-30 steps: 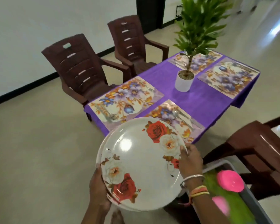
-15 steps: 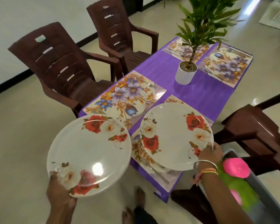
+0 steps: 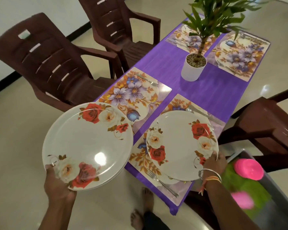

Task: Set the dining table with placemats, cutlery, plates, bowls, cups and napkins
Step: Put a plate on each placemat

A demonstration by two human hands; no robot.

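A rose plate [image 3: 181,145] over the lower-centre placemat [image 3: 145,161]
The right hand [image 3: 213,163] pinches the plate's lower-right rim; the plate spreads up-left from the fingers [image 3: 214,156] and may catch the fork [image 3: 163,183] beneath. The left hand [image 3: 56,185] grips the plate stack [image 3: 87,145] by its bottom edge at lower left; held one-handed, it could tip.

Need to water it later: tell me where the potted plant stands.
In the head view the potted plant stands upper right of centre on the purple tablecloth, mid-table, just in front of the two far placemats.
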